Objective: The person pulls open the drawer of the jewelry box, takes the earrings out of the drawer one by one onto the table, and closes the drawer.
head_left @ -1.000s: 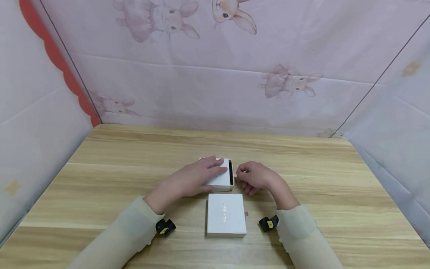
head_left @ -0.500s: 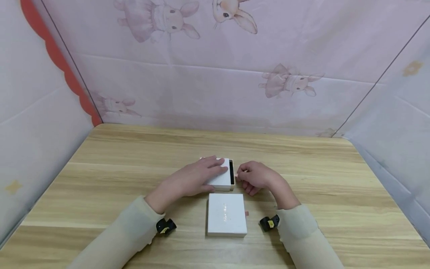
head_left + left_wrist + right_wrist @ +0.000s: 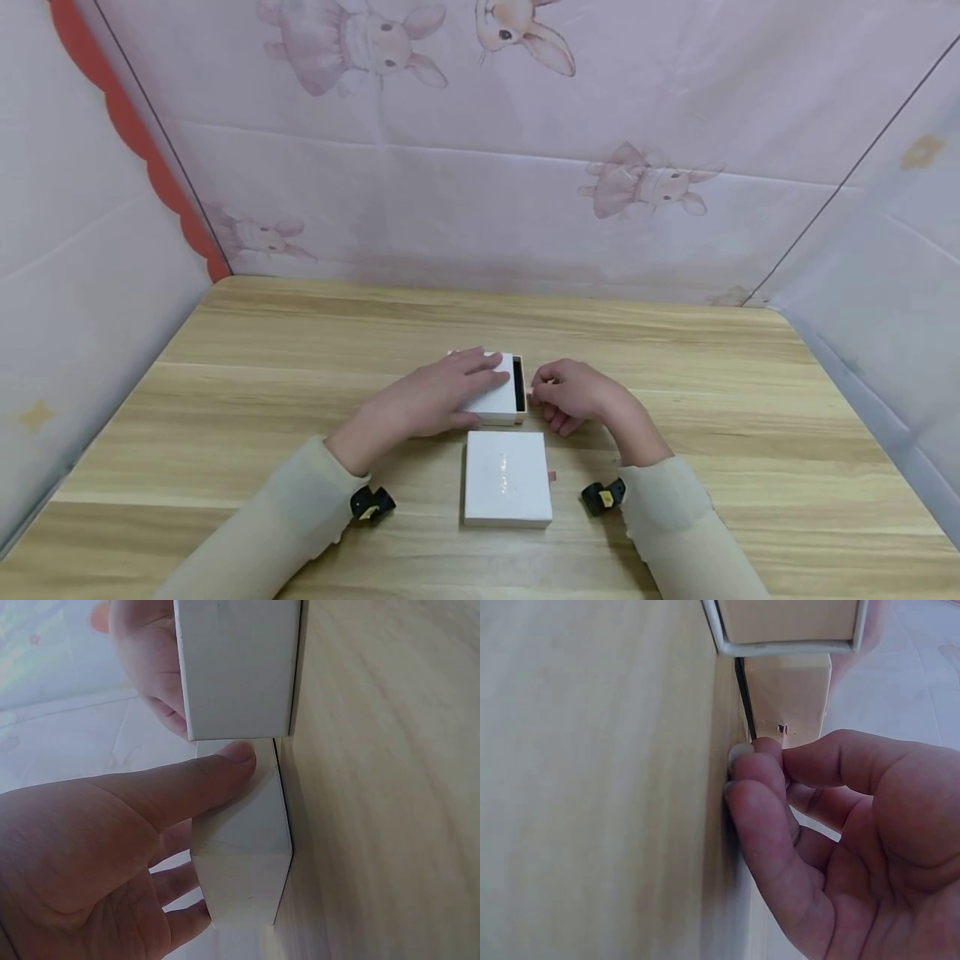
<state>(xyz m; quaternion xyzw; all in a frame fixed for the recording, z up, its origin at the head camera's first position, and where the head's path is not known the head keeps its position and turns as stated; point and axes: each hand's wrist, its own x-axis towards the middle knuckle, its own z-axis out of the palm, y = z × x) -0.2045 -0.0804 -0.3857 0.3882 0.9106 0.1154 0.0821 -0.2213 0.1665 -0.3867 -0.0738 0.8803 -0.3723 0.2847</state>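
A white drawer box lies on the wooden table, its inner tray pulled slightly out on the right and showing a dark strip inside. My left hand holds the sleeve of this box, fingers spread over the top and thumb against the near side. At the tray's right end, my right hand pinches the small pink ribbon tab between thumb and forefinger. The right wrist view shows the tray's front just beyond the fingertips. What lies inside the tray is hidden.
A second white box with gold lettering sits closed just in front of the first, its pink tab pointing right. Fabric walls with printed rabbits enclose the back and sides of the table.
The tray has slid slightly further right out of its sleeve, with the right hand shifting along at the tab. The left hand stays on the box, and the front box stays put.
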